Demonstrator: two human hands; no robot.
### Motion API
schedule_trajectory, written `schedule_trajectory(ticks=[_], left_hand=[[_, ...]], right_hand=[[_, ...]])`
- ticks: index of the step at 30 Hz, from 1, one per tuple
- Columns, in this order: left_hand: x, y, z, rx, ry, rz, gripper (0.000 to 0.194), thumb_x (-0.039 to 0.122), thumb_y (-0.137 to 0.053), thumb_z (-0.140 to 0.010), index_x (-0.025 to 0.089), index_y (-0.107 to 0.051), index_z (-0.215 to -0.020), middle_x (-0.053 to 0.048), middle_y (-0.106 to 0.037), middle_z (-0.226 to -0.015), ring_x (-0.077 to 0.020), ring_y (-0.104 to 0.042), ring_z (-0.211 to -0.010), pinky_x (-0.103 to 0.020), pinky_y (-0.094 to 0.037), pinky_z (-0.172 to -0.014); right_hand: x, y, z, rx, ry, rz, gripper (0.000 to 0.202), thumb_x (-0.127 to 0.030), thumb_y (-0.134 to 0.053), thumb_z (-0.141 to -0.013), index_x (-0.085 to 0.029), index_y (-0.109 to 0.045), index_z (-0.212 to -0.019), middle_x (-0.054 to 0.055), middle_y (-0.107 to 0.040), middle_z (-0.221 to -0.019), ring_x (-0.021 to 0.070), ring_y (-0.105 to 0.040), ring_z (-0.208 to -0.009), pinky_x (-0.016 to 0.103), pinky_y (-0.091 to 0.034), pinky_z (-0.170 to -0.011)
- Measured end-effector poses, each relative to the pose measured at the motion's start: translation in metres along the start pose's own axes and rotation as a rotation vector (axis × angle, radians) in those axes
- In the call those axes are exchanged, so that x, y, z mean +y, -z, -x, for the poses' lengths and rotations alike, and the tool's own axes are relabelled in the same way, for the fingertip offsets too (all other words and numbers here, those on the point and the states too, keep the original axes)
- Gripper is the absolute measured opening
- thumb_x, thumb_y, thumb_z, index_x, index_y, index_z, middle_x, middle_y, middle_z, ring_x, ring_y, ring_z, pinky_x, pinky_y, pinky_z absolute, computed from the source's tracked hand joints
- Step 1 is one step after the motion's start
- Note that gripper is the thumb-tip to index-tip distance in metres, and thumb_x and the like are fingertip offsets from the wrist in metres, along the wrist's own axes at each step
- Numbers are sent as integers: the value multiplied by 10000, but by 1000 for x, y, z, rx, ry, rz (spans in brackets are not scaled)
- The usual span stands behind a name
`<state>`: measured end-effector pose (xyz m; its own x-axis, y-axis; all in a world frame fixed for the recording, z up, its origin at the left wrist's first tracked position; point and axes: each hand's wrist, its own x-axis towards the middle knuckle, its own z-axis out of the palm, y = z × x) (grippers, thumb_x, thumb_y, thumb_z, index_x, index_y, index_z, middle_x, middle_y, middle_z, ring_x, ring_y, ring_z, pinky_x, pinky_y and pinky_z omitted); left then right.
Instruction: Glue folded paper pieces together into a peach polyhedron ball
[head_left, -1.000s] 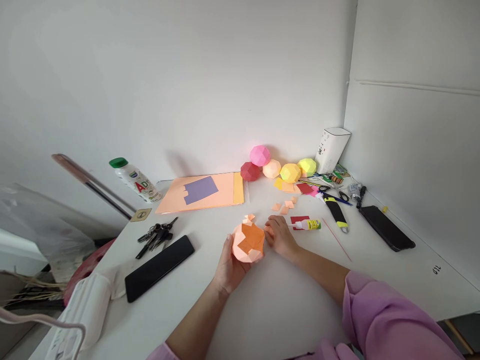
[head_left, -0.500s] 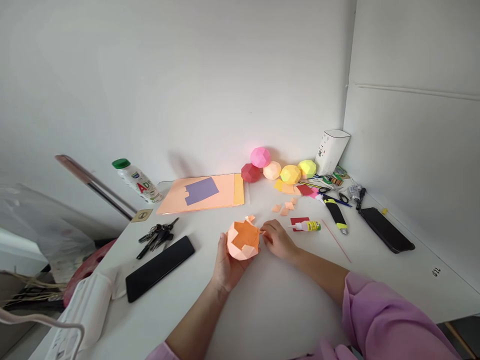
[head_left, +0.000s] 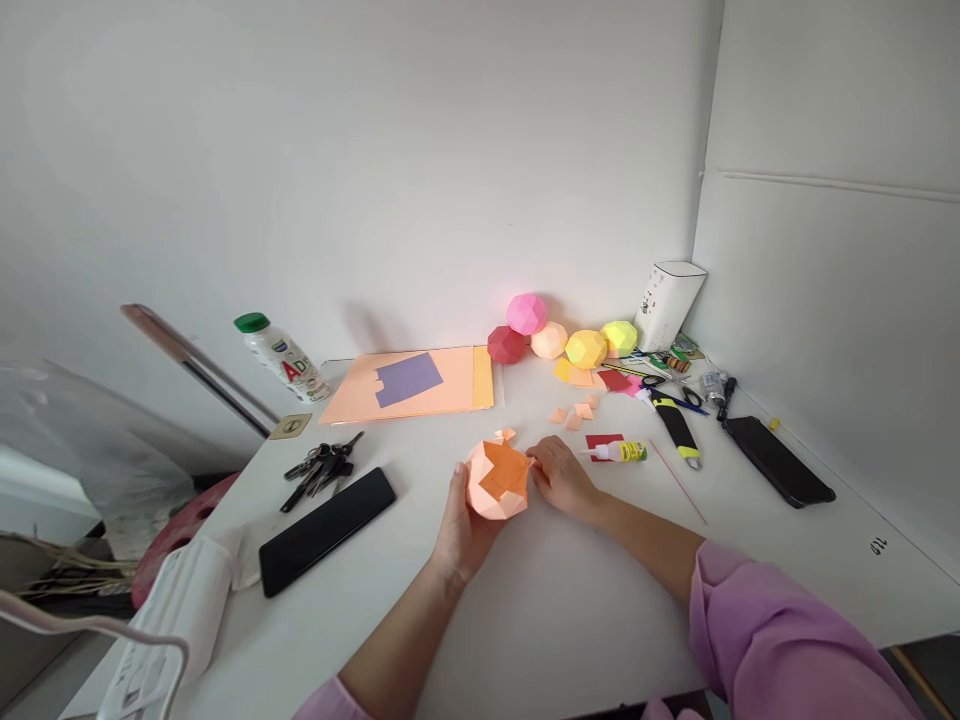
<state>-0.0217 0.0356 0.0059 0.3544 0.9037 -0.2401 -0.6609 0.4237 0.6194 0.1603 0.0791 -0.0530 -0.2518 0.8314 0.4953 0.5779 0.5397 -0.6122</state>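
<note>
A peach faceted paper ball (head_left: 484,495) with a jagged opening rests in my left hand (head_left: 465,535), the fingers curled beneath it and the thumb up its left side. Through the opening its orange inside shows. At the ball's right rim, my right hand (head_left: 562,480) has thumb and fingers pinched on the paper edge; the fingertips are partly hidden. Just behind the ball lies a small folded peach paper piece (head_left: 505,434). Several more peach paper pieces (head_left: 583,410) are scattered farther back. To the right, a glue bottle (head_left: 621,452) lies on a red paper square (head_left: 600,440).
Finished paper balls (head_left: 550,340) in several colours stand against the wall. A utility knife (head_left: 676,430), scissors (head_left: 691,397) and a black case (head_left: 780,460) lie right. Paper sheets (head_left: 352,390), keys (head_left: 322,465), a phone (head_left: 326,530) and a bottle (head_left: 281,360) are left.
The whole view has shifted slightly. The ball has tilted a little in my left hand, so its opening faces more to the right. My right hand stays at its rim.
</note>
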Motion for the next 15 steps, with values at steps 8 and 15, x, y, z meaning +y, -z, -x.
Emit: schedule_trajectory(ticks=[8, 15], left_hand=[[-1, -3, 4, 21, 15, -6, 525, 589, -458, -865, 221, -585, -1217, -89, -639, -1120, -268, -579, -1013, -387, -474, -838], [-4, -5, 9, 4, 112, 30, 549, 610, -465, -849, 184, -618, -1160, -117, -653, -1128, -264, -612, -944, -368, -487, -775]], right_hand=[[-23, 16, 4, 29, -233, -320, 131, -290, -536, -869, -200, -607, -932, 54, -652, -867, 176, -641, -754, 295, -551, -582], [-36, 43, 32, 153, -410, -474, 165, -343, -677, -772, -198, -650, -847, 47, -677, -865, 184, -650, -824, 345, -546, -778]])
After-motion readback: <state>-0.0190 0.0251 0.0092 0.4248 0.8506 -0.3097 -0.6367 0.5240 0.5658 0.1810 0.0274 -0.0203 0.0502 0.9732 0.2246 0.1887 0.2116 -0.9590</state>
